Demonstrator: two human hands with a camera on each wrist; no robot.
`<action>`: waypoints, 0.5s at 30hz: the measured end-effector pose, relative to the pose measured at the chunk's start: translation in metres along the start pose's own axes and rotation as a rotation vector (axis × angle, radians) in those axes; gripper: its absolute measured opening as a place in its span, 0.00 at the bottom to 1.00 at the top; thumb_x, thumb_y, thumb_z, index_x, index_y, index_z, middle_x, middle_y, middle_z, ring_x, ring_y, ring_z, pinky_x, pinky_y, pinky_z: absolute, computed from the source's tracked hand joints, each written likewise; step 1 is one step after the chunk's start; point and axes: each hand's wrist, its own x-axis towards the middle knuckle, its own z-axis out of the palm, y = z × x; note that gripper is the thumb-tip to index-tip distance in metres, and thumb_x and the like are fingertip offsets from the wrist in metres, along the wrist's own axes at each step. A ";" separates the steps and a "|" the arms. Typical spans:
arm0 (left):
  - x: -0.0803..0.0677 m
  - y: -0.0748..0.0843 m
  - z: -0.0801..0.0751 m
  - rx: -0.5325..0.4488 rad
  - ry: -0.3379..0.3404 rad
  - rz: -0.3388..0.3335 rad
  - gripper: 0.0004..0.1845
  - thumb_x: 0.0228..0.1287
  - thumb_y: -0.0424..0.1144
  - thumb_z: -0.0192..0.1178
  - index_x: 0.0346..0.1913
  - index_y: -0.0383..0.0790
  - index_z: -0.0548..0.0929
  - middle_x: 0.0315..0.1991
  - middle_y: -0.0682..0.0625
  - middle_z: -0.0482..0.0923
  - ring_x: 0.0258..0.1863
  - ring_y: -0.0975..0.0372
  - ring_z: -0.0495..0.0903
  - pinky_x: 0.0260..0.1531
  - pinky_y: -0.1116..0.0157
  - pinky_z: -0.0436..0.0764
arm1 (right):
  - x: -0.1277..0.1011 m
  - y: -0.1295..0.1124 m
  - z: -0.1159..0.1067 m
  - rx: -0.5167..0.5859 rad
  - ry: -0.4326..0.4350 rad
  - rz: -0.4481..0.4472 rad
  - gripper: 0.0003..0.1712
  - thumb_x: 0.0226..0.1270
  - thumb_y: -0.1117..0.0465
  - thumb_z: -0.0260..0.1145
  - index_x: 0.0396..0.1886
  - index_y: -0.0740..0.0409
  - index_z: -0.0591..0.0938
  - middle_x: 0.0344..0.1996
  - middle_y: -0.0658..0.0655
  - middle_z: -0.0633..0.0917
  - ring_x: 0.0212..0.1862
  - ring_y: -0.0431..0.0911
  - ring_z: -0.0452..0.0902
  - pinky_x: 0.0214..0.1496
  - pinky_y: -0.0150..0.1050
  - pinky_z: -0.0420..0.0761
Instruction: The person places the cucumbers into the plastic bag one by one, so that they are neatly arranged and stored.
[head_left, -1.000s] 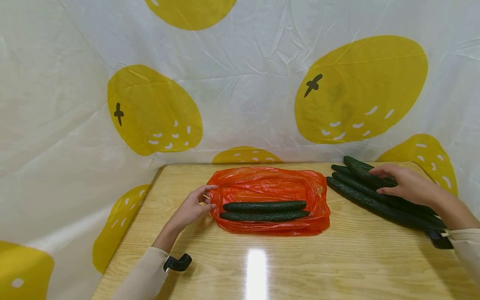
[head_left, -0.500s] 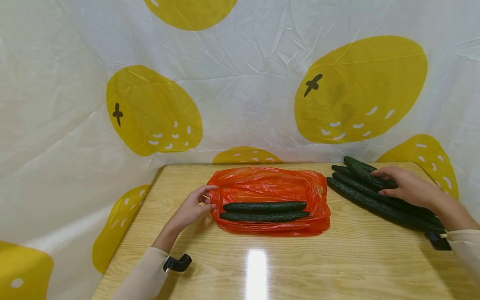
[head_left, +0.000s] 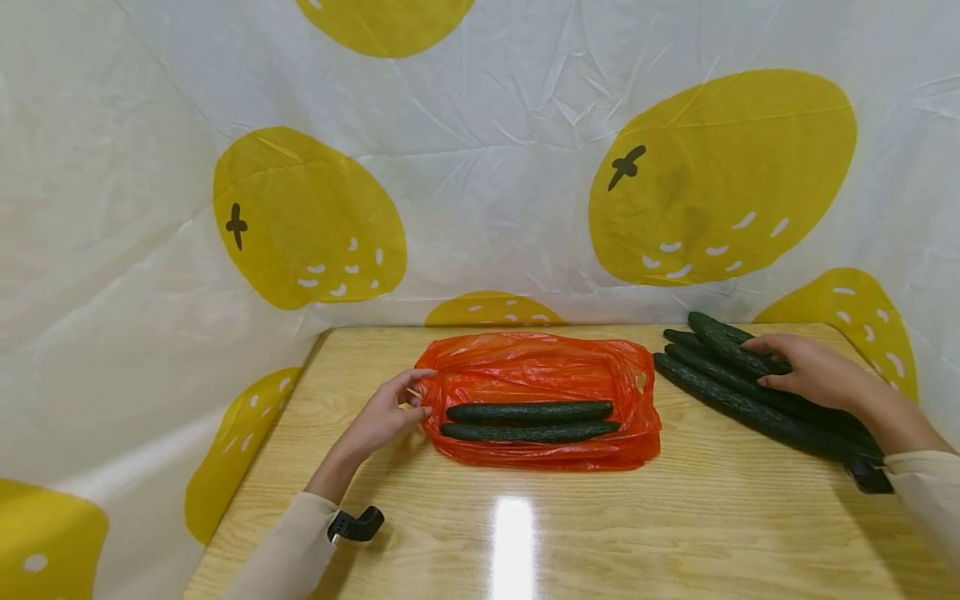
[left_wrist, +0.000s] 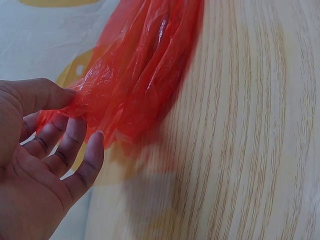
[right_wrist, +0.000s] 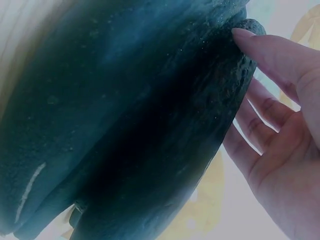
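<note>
At the left end of an orange-red plastic bag (head_left: 525,367), my left hand (head_left: 386,414) pinches the bag's gathered edge. The left wrist view shows the thumb on top of the film and the fingers beneath. Two dark green cucumbers (head_left: 530,412) lie side by side, lengthwise, within the bag's spread opening. To the right, my right hand (head_left: 821,372) grips the uppermost cucumber (head_left: 720,340) of a pile, thumb on the near side and fingers on the far side. Its lower end is hidden behind the hand and arm. Other cucumbers (head_left: 723,400) lie under and beside it.
A light wood table (head_left: 420,533) carries everything. White cloth (head_left: 495,217) with yellow fruit prints hangs along its back and left side. Both wrists wear small black devices, one at the left cuff (head_left: 356,525).
My right wrist has shifted slightly left, its fingers staying at the top cucumber. The left hand, the bag and the two cucumbers in it keep their places.
</note>
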 end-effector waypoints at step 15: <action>-0.002 0.001 -0.001 -0.010 -0.011 0.019 0.29 0.63 0.26 0.66 0.67 0.43 0.75 0.46 0.40 0.72 0.40 0.52 0.74 0.30 0.69 0.76 | 0.005 0.002 -0.002 -0.091 -0.082 0.067 0.34 0.60 0.59 0.75 0.61 0.75 0.75 0.50 0.74 0.81 0.46 0.62 0.81 0.45 0.60 0.80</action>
